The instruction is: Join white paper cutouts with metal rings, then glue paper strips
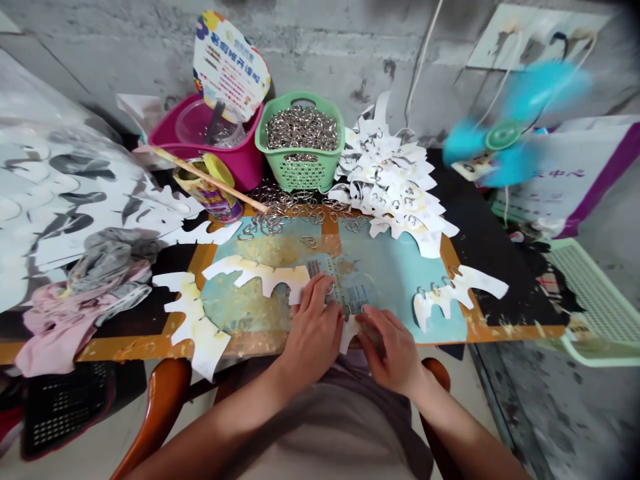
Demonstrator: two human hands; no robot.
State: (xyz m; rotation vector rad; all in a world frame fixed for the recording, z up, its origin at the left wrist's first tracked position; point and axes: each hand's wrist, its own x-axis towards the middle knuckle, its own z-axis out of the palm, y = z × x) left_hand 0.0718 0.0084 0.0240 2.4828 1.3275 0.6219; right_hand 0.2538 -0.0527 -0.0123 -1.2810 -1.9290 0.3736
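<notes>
Working over the teal board (380,280), your left hand (313,327) is pressed down on a printed paper strip (327,287), while your right hand (387,350) sits beside it, fingers slightly spread; can't tell if it's pinching anything. Beyond the board, a green plastic basket (300,167) is heaped with metal wire rings (301,128), and a pink tub (200,147) holds a clear plastic cup (195,123).

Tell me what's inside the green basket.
The green plastic basket holds a heap of small metal rings. The top layer hides whatever lies beneath, and the basket's floor cannot be seen.
</notes>
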